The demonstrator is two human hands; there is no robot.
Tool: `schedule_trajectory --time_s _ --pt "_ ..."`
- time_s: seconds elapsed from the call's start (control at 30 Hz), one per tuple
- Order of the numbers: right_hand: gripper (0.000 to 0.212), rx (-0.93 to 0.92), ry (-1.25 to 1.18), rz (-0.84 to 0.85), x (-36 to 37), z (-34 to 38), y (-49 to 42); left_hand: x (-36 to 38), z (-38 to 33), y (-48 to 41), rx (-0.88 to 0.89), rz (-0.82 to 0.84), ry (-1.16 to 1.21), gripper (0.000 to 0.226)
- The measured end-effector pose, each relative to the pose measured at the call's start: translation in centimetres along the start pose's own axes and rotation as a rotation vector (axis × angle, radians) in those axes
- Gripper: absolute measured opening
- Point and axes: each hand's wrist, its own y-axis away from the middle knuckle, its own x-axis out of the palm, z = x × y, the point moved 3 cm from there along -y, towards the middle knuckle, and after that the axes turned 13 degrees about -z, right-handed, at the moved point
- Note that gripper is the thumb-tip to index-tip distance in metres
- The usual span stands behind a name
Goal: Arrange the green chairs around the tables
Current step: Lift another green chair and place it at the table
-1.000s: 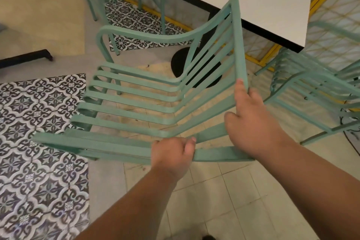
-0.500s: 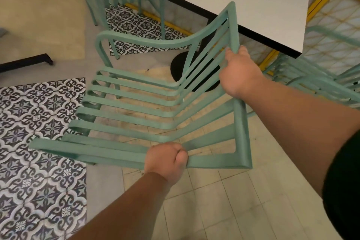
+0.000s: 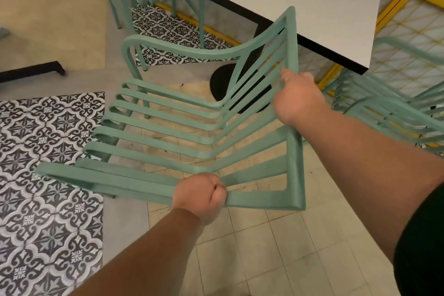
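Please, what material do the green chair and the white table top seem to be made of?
The green chair: probably painted metal. Its thin flat slats bend smoothly from seat to back, and the matte green coat looks even.

The table top: probably laminate over board. The surface is smooth and off-white, with a dark band along the edge. The core is not visible, so this is uncertain.

Single head-worn wide view, looking forward and down, close over a green chair [image 3: 192,132]; table [image 3: 312,7] at 1 o'clock, edges perhaps blurred

We see a slatted green chair [image 3: 192,132] beside the white table [image 3: 300,0], more green chairs [image 3: 394,113] stacked under its right end.
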Motion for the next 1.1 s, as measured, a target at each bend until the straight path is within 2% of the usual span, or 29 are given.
schedule_trajectory --time_s 0.2,0.37,0.47,0.6,0.67,0.73,0.87,1.0,1.1 --pt "0.056 0.068 -0.047 -0.021 0.3 -0.9 2.0 -0.5 1.6 1.1 0.059 0.016 0.027 0.029" --pt "0.037 0.133 -0.022 -0.084 0.7 -1.2 4.5 -2.2 3.7 1.1 0.148 0.063 0.059 0.030" --pt "0.038 0.004 0.179 -0.063 1.0 -0.8 5.0 -2.9 4.2 0.5 0.185 0.095 0.084 0.024" --pt "0.048 -0.213 0.419 0.107 1.1 -0.3 5.4 -3.6 4.5 -0.1 0.215 0.127 0.086 0.022" --pt "0.063 -0.303 0.431 0.160 0.8 -0.2 6.1 -3.8 5.1 -0.2 0.213 0.129 0.047 0.033" --pt "0.064 -0.450 0.353 0.163 0.4 -0.6 6.6 -4.0 5.5 -0.4 0.215 0.122 0.028 0.036" --pt "0.043 -0.721 0.107 -0.010 0.0 -1.2 7.3 -4.6 5.7 -0.5 0.220 0.154 0.053 0.029" --pt "0.040 -0.665 -0.003 -0.192 0.8 -0.8 8.6 -5.4 6.4 -0.6 0.242 0.188 0.059 0.028" --pt "0.040 -0.633 -0.016 -0.233 1.4 -0.8 9.7 -6.3 7.3 -0.8 0.276 0.205 0.064 0.033"
